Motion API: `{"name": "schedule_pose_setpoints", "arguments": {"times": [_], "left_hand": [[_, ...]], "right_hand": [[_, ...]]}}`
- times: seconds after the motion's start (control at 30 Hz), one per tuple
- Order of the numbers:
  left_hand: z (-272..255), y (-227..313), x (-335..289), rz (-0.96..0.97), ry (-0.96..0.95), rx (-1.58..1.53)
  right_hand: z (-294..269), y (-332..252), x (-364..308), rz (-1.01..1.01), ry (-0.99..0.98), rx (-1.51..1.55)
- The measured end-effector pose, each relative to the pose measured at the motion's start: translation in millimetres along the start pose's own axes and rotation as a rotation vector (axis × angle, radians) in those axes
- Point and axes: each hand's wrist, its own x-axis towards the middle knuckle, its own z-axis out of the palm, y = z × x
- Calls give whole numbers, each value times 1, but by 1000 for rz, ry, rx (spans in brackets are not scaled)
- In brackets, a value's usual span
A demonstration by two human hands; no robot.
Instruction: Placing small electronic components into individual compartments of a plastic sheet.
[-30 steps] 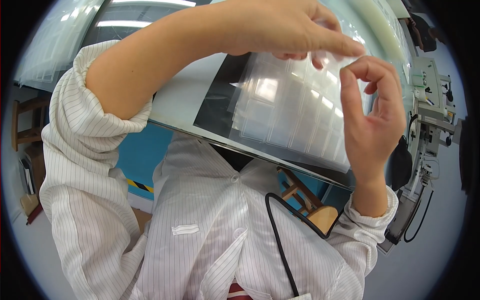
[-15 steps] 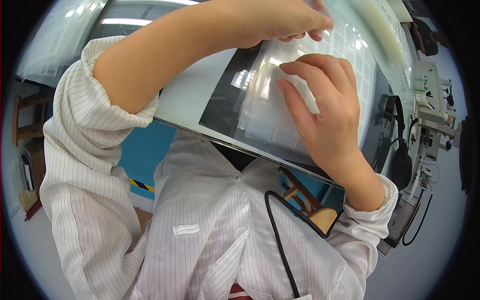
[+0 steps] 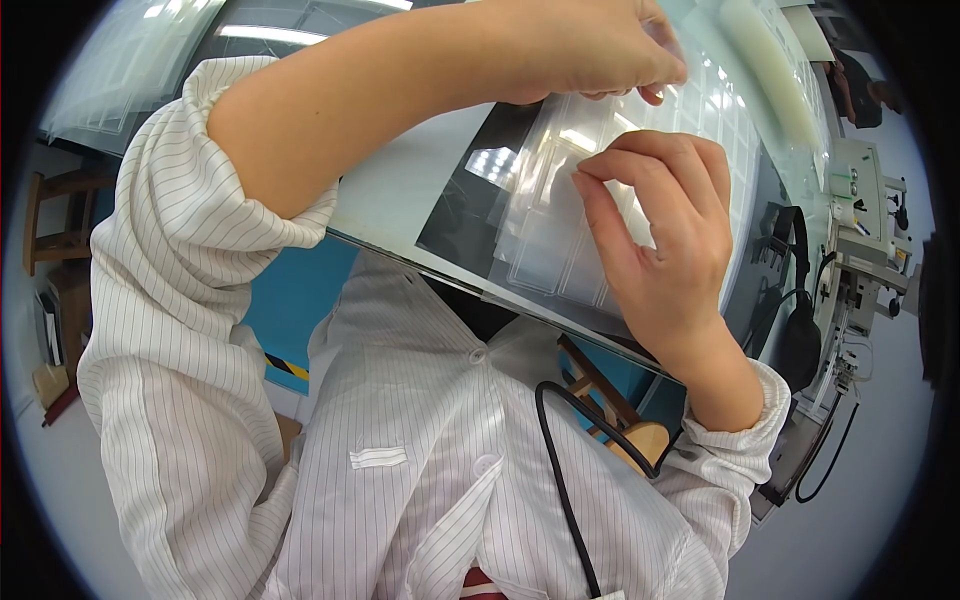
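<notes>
Well, the left hand point(image 3: 610, 55) reached across at the top, partly cut off by the upper edge, fingers curled close together, and whether they gripped anything, you couldn't tell! The right hand point(image 3: 675, 215) arched over the clear trays point(image 3: 540, 245), thumb and forefinger tips all but meeting in a loop; any film pinched there was too faint to make out. The trays lay on a dark mat point(image 3: 455, 222), half hidden under both hands, glare blurring their count.
</notes>
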Motion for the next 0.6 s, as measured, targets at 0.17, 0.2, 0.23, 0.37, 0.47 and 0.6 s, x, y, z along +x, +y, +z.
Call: {"name": "schedule_pose_setpoints", "arguments": {"times": [0.17, 0.2, 0.23, 0.37, 0.47, 0.6], "left_hand": [[1, 5, -2, -47, -10, 8], [0, 5, -3, -50, -7, 12], [0, 6, -3, -53, -5, 13], [0, 5, -2, -53, -15, 15], [0, 4, -1, -30, -22, 19], [0, 2, 1, -12, -32, 7]], "right_hand": [[2, -1, -2, 9, 11, -18], [4, -1, -3, -14, 11, -18], [5, -1, -4, -37, 11, -17], [-2, -4, -1, -29, -24, 37], [0, -3, 1, 39, 11, -32], [0, 0, -1, -35, -12, -31]]}}
